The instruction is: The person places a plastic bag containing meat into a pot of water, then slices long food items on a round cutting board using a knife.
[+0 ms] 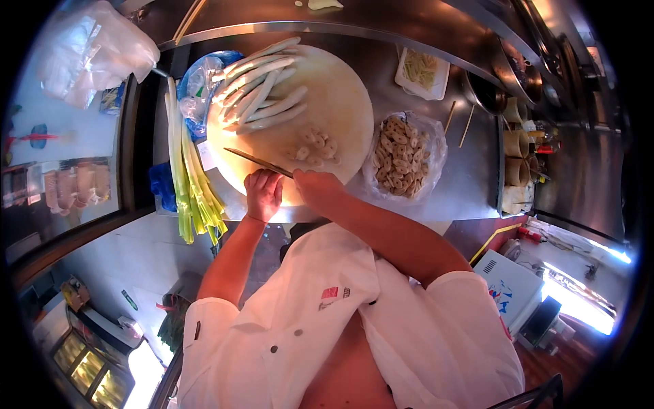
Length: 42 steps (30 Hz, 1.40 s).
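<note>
My right hand (317, 187) grips a knife (259, 161) by its near end, at the lower part of a round cutting board (347, 88). The thin blade points up and left across the board. Close below the blade, my left hand (263, 194) rests with its fingers curled in. Whatever lies under those fingers is hidden. Beyond the knife is a small group of pale cut slices (319, 143). Several long white, sausage-like lengths (262, 85) lie side by side at the board's upper left.
A clear plastic bag of brownish ring slices (400, 153) sits right of the board. Long green onions (187, 170) hang over the counter's left edge, near a blue bag (194, 99). A white tray of pale shreds (422, 71) and two chopsticks (466, 126) lie at back right.
</note>
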### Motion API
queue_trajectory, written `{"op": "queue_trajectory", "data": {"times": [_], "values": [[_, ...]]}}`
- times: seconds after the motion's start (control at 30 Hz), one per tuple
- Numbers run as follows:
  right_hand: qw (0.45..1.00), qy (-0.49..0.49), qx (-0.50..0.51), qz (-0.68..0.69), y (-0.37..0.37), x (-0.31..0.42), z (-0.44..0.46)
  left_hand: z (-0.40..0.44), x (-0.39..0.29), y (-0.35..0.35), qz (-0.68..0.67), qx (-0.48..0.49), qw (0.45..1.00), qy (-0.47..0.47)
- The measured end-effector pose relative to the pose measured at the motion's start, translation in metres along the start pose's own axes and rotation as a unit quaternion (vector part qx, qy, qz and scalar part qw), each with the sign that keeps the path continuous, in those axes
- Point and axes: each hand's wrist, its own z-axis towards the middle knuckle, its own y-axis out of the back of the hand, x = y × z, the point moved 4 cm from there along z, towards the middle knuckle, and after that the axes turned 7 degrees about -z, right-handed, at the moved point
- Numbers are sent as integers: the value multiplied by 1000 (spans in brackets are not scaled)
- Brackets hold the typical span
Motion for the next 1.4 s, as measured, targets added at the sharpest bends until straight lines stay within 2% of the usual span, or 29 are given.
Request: {"op": "queue_trajectory", "data": {"times": [0.13,0.2,0.3,0.47,0.63,0.73,0.8,0.9,1.0,1.17,1.23,1.4], "values": [[1000,7,21,12,20,-12,0,-2,3,3,-11,6,1000,-11],[998,-30,45,-13,25,-11,-15,-9,4,2,-12,14,1000,-9],[999,-10,48,-12,38,0,-39,-6,3,4,-12,-14,1000,-23],[1000,-14,16,2,-7,5,-10,-9,6,1,-27,-12,999,-22],[999,11,24,-18,1,-4,6,-9,4,5,-30,3,999,-17],[1000,5,11,-7,20,-6,-10,-8,5,8,-34,-6,999,-23],[998,-24,44,-40,28,-1,-23,-10,6,7,-37,-10,999,-26],[1000,-6,17,-11,22,8,-35,-13,8,6,-39,-28,999,-22],[999,5,-3,-46,2,15,-14,-14,10,4,-46,-13,999,-20],[1000,26,-2,-14,-9,3,10,-11,7,7,-24,-18,999,-30],[999,41,-16,-4,5,0,11,-8,5,11,-16,-21,999,-27],[1000,-4,15,-11,31,17,-22,-18,10,9,-26,-35,999,-32]]}}
